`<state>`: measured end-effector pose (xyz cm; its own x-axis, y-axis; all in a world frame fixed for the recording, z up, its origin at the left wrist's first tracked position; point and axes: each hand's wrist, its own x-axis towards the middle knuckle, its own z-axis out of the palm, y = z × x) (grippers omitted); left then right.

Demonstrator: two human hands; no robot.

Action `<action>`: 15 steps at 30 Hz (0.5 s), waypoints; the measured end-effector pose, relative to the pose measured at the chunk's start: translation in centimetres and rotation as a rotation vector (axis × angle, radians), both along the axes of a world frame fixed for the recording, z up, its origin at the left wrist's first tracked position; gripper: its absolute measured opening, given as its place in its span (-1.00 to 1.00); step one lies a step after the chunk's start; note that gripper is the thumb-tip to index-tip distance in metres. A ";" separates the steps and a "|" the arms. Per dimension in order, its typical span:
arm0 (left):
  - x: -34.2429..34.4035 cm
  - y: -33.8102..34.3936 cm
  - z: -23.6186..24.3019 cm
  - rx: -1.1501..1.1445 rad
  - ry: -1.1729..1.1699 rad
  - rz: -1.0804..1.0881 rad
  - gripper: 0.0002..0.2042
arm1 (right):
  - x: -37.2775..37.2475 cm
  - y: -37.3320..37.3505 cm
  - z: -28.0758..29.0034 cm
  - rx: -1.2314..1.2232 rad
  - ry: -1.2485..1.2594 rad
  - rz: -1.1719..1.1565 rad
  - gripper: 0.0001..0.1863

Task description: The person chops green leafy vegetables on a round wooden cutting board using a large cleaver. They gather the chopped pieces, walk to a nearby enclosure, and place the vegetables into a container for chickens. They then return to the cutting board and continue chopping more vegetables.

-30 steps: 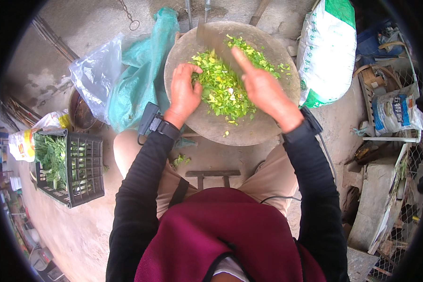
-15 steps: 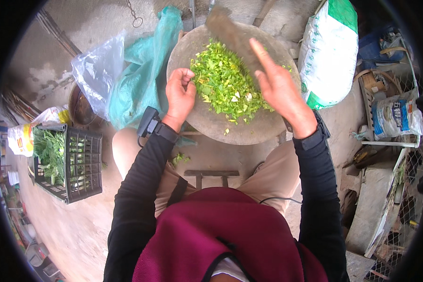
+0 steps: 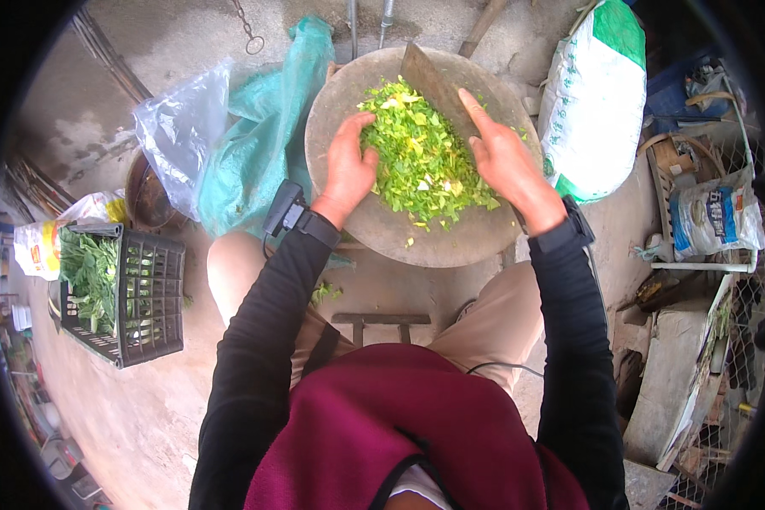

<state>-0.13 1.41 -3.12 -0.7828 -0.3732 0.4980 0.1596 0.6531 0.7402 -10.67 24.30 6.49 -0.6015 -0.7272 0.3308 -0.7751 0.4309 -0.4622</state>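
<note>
A heap of chopped leafy greens (image 3: 421, 161), green with yellowish bits, lies on a round, worn chopping board (image 3: 399, 242) in front of me. My right hand (image 3: 510, 166) grips a cleaver, its index finger stretched along the blade; the handle is hidden in the hand. The dark, broad cleaver (image 3: 433, 81) slants along the heap's far right side. At the heap's left edge is my left hand (image 3: 351, 166), open, thumb apart and fingertips against the greens.
Left of the board lie a teal mesh sack (image 3: 251, 157) and a clear plastic bag (image 3: 183, 123). A black crate (image 3: 153, 289) of whole leafy greens stands at the left. A white and green sack (image 3: 599, 110) leans beyond the board's right side. A low wooden stool (image 3: 381, 319) is between my legs.
The cleaver has come down from a blurred swing to the board beside the greens. My left hand has moved right, its curled fingers now extended against the heap, which looks more gathered.
</note>
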 end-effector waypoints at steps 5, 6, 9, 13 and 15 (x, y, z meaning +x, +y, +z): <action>1.1 0.1 0.3 0.128 0.099 0.043 -0.48 | 1.4 -1.7 1.1 0.109 -0.143 0.028 -0.22; 1.4 -0.1 0.3 0.143 0.108 0.060 -0.48 | 1.4 -2.0 1.3 0.253 -0.120 0.077 -0.23; 1.6 -0.6 0.0 0.235 0.175 0.078 -0.50 | 1.5 -2.4 1.3 0.084 0.021 -0.020 -0.23; 1.6 -0.8 -1.0 0.366 0.280 0.140 -0.54 | 1.9 -2.3 1.0 0.011 -0.029 0.111 -0.23; 1.6 -0.7 -1.5 0.344 0.298 0.175 -0.54 | 2.3 -2.7 0.7 0.132 -0.062 0.081 -0.24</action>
<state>1.45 0.71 -4.58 -0.5353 -0.6690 0.5157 0.3071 0.4146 0.8566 -8.41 21.64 7.22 -0.5550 -0.8091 0.1933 -0.7818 0.4279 -0.4536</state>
